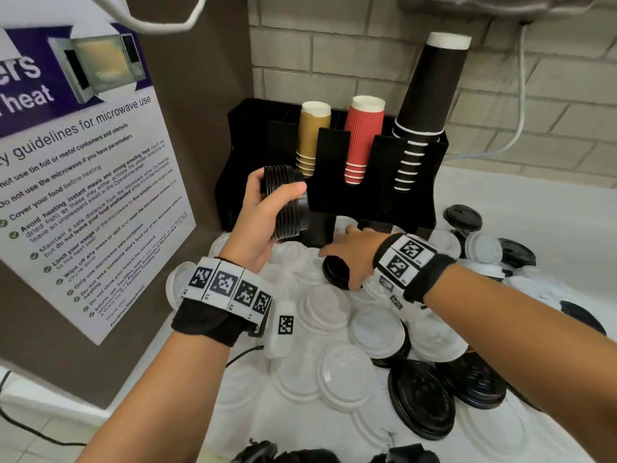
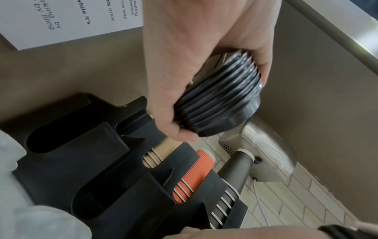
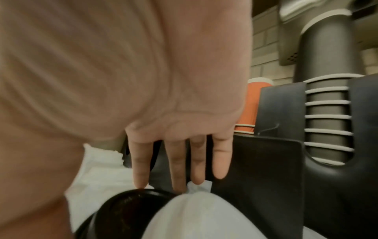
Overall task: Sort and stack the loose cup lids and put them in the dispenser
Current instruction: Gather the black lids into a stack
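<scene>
Beside the dispenser (image 1: 334, 182), the left hand (image 1: 263, 215) clamps the black lid stack (image 1: 287, 202), liable to fan apart, while the right hand (image 1: 347, 259), fingers straight, touches a loose black lid (image 1: 335, 272).

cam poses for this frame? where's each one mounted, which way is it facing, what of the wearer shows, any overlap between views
Head: worn on the head, looking forward and down at the dispenser and loose lids; both forearms, left hand and right hand show.
Left wrist: looks along the left hand, which grips the black lid stack; dispenser beyond.
Right wrist: looks along the right hand, fingers straight, a fingertip at a black lid.
Shared: all three show the red cups and the dispenser.
</scene>
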{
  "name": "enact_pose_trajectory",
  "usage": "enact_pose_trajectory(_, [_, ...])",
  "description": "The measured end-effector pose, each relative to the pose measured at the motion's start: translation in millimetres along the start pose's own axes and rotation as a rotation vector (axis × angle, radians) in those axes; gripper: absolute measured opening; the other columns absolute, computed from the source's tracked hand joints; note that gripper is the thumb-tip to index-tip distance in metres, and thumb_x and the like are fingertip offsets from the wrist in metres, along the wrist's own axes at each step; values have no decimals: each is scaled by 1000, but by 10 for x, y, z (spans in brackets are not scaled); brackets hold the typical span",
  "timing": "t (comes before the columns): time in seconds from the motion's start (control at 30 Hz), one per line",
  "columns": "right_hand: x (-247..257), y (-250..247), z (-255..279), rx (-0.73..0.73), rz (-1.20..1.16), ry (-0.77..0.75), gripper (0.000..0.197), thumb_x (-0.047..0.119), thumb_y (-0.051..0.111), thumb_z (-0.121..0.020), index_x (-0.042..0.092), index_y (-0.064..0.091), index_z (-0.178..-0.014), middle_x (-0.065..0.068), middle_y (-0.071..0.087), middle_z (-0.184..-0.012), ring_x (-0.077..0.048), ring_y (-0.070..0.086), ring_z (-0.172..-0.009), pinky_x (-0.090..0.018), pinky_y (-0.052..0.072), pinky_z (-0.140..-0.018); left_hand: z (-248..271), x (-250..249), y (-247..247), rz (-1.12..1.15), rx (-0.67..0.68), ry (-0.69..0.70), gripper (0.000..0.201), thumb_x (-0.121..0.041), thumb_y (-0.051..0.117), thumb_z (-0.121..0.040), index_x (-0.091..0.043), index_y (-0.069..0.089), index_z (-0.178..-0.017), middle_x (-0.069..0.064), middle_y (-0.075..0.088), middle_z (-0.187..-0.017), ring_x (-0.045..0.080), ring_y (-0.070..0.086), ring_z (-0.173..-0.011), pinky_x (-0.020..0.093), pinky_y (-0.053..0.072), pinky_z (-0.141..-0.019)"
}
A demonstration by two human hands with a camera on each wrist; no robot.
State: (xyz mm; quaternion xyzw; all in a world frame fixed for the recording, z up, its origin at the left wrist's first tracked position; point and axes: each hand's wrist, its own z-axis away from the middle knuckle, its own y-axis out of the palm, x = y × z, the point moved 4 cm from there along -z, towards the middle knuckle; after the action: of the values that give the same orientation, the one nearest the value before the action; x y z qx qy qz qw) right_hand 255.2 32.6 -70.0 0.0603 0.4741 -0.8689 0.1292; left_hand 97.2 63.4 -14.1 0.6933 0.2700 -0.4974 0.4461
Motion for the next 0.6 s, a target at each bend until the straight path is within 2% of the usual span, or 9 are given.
enact_pose_trajectory(0.13, [-2,75,-129,-46,127,11,84,29,76,-72,34,30,-142,-10,43,-135,-30,34,-127,-44,36,-97,19,3,7,-4,2,-5,50,-28,70,-71,-24,50,-118,-3,63,-99,10,69,-82,31,54,-61])
enact_pose_trajectory(0.23, [-26,33,-160,-52,65,-13,80,27,78,-70,32,35,-137,-7,45,-130,-28,35,-124,-41,37,-92,23,-9,1,-16,8,0,53,-28,70,-71,-22,50,-120,-4,63,-99,10,68,-84,30,54,-62])
enact_pose_trajectory(0.33, [-87,-70,-103,-147,-90,-29,76,31,79,-70,29,37,-134,-6,46,-128,-28,38,-120,-39,39,-87,25,-18,3,-23,17,0,51,-29,71,-71,-24,51,-118,-5,64,-99,10,68,-86,31,55,-65])
enact_pose_trajectory(0.4, [-152,-142,6,-278,-291,-49,78,35,79,-71,28,37,-137,-7,46,-128,-27,42,-117,-38,44,-92,18,-16,8,-10,21,1,50,-28,70,-72,-23,50,-118,-5,64,-96,9,69,-83,32,55,-66])
enact_pose_trajectory(0.47, [-221,-209,150,-429,-596,-97,78,34,80,-73,26,36,-138,-5,48,-124,-22,50,-112,-34,49,-92,15,-8,14,-3,24,2,50,-28,69,-73,-23,50,-118,-6,64,-94,8,69,-80,30,55,-64])
enact_pose_trajectory(0.57, [-295,-248,380,-595,-1049,-120,72,29,77,-79,26,35,-137,3,53,-110,-16,63,-93,-18,54,-74,23,30,34,-2,42,2,46,-31,68,-73,-23,51,-116,-7,64,-92,6,68,-79,28,54,-61])
enact_pose_trajectory(0.6, [-301,-238,450,-623,-1205,-125,67,28,74,-81,26,36,-136,3,55,-108,-14,65,-90,-18,56,-72,29,52,44,5,49,-3,44,-32,68,-74,-24,52,-114,-8,65,-91,7,68,-80,28,54,-62])
